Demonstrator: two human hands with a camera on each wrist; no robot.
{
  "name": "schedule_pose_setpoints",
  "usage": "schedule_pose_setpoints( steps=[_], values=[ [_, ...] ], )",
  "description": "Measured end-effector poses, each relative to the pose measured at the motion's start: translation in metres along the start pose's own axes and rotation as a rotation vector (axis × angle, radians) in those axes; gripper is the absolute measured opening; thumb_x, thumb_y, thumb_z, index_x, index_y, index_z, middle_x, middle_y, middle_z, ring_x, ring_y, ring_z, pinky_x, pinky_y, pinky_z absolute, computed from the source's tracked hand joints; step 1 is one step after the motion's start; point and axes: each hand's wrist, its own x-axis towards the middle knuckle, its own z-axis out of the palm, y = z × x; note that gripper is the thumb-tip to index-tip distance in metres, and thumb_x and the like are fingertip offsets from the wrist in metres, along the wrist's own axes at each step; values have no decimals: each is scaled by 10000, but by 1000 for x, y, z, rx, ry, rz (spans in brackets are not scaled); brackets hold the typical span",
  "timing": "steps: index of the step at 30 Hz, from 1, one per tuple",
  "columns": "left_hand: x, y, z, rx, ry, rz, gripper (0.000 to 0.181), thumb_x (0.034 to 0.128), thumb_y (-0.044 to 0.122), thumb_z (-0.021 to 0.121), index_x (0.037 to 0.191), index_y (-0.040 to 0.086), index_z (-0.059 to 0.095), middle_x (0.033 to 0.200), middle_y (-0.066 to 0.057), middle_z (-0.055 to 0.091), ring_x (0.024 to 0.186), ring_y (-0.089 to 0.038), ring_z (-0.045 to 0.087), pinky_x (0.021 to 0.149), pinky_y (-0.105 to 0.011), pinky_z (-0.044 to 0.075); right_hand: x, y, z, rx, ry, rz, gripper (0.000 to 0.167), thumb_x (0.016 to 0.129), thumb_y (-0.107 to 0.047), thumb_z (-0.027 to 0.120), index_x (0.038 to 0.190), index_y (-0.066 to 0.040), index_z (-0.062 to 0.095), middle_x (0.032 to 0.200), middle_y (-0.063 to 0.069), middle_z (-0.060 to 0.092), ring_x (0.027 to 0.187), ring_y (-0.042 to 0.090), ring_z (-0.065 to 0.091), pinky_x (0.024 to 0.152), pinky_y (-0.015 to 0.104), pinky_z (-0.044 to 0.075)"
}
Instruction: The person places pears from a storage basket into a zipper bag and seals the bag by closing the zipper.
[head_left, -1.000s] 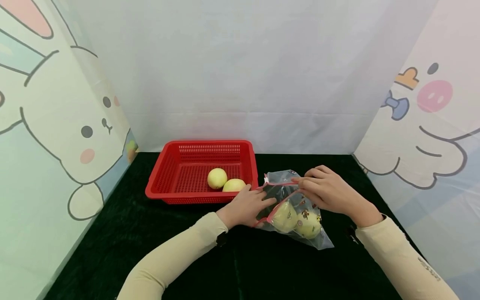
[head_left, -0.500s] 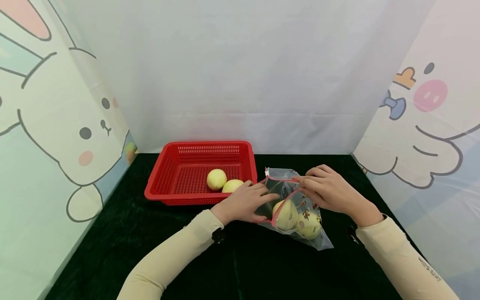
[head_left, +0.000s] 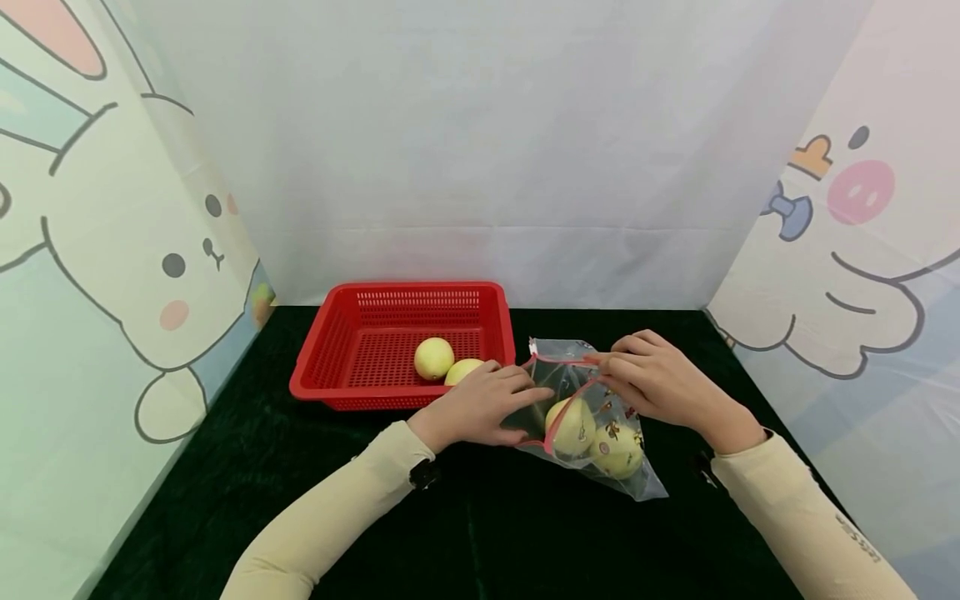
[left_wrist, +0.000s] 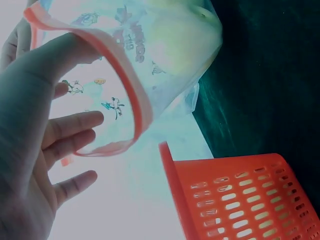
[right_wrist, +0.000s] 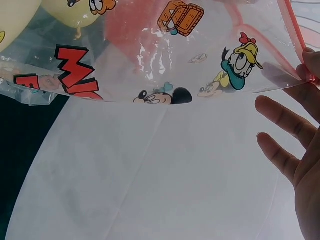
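Left hand (head_left: 480, 407), we note, has shifted slightly left, fingers splayed, while right hand (head_left: 654, 377) pinches the bag (head_left: 606, 415) rim, likely the surest hold on limp plastic.

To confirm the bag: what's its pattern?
The zip bag has colourful cartoon characters, clearest in right wrist view.

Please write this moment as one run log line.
bag: open, two pale fruits inside; right hand: pinches rim; left hand: at rim; red basket: two more fruits
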Motion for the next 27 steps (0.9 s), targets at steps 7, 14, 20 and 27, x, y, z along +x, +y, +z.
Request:
schedule_pose_setpoints(
  steps=[7,14,20,27],
  values=[
    [-7,0,-5,5,74,24,561,853,425,751,1336,174,616,1196,8,663,1109,-163,572,851,-329,474,-1,2,1,-6,11,-14,355,1074,-338,435,878,-133,649,979,32,716,870,211,593,868,346,394],
    [-15,-7,-6,58,156,65,527,849,395,756,1315,179,640,1178,9,674,1095,-163,581,818,-332,473,-1,3,4,-30,31,-36,370,1079,-329,423,959,-105,692,1013,30,727,849,206,592,844,351,407],
    [-23,-16,-10,44,184,39,543,832,383,766,1318,175,639,1155,5,671,1094,-172,571,824,-352,462,-1,3,3,-20,29,-26,340,1073,-326,444,894,-129,656,954,12,716,850,206,589,850,346,400],
    [-32,-31,-15,53,201,-52,561,793,351,803,1298,160,653,1144,-13,685,1066,-202,582,814,-389,482,-1,2,4,-12,32,-25,350,1074,-324,442,862,-130,641,938,10,712,850,205,588,849,342,399]
  ],
)
